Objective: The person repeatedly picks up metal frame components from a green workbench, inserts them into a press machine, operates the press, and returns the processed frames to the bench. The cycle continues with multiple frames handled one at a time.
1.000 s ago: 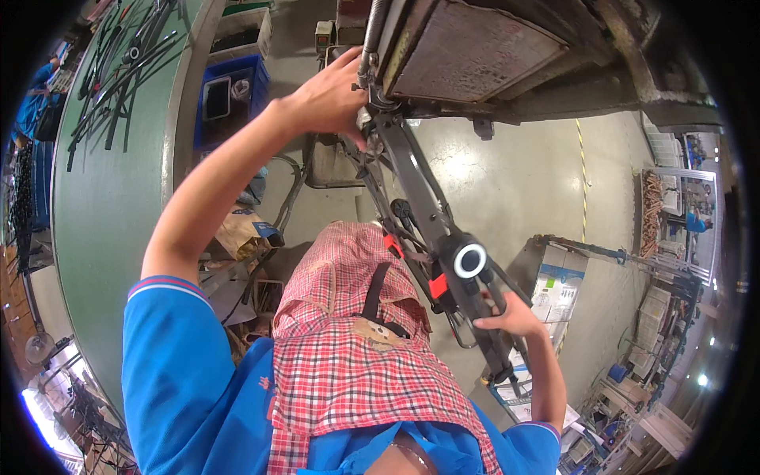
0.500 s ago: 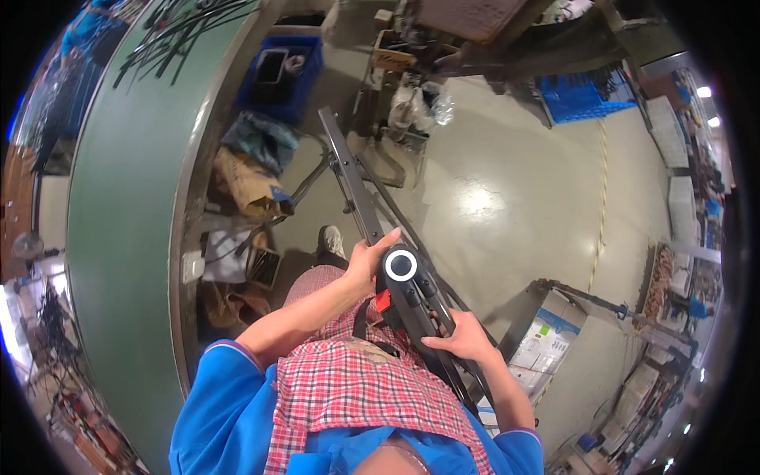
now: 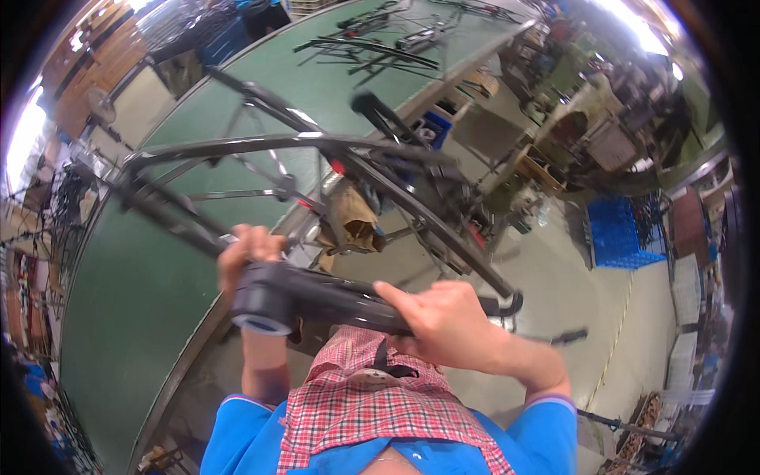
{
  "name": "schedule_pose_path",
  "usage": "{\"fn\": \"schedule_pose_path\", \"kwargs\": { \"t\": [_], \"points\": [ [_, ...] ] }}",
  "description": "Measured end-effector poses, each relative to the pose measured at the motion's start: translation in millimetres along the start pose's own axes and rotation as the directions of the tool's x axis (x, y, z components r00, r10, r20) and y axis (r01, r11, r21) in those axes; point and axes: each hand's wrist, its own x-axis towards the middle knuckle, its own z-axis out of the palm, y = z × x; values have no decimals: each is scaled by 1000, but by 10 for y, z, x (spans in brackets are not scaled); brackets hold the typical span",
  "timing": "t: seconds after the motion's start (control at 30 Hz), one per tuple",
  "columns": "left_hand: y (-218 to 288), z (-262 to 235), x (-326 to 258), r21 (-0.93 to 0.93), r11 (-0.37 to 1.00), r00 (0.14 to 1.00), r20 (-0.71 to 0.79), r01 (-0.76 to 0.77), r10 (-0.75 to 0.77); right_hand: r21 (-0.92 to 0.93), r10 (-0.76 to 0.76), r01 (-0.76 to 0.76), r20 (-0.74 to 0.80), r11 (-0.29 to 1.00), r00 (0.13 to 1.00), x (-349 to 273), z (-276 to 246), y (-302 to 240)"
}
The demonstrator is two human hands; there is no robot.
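Note:
Both of my hands hold a large black metal tube frame (image 3: 348, 309), lifted in front of me and partly over the edge of a green workbench (image 3: 111, 332). My left hand (image 3: 249, 249) is closed around a tube behind the frame's round end joint (image 3: 261, 297), which shows a pale ring underneath. On the thick near tube, my right hand (image 3: 451, 324) grips with the thumb along it. Thin bars, bent tubes and small red parts of the frame spread out beyond my hands. Motion blurs some of it.
Several similar black frames and rods (image 3: 368, 55) lie on the far bench. Below its edge are a brown paper bag (image 3: 352, 218) and a blue bin (image 3: 431, 127). To the right stands a blue crate (image 3: 625, 237) on the floor. Machinery (image 3: 578, 127) is at the back right.
The frame has been raised from low in front of my body and swung left toward the bench, appearing more spread out. My hands moved with it, and the view turned left.

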Motion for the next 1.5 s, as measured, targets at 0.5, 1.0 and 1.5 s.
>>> {"fn": "schedule_pose_path", "kwargs": {
  "t": [0.5, 1.0, 1.5],
  "points": [
    [1182, -2830, -2017, 89, 944, 612, -741, -318, 276, -395, -564, 661, 345, 638, 750, 3194, 2705, -1303],
    [2830, -3102, -1008, 889, 386, 162, -430, 246, 888, -42, -145, 176, 397, 984, 906, 1397, 2800, 343],
    [742, 1239, 430, 219, -520, -187, 763, -825, 619, -62, 880, -884, 144, 464, 452, -2315, 2126, 3602]
  ]
}}
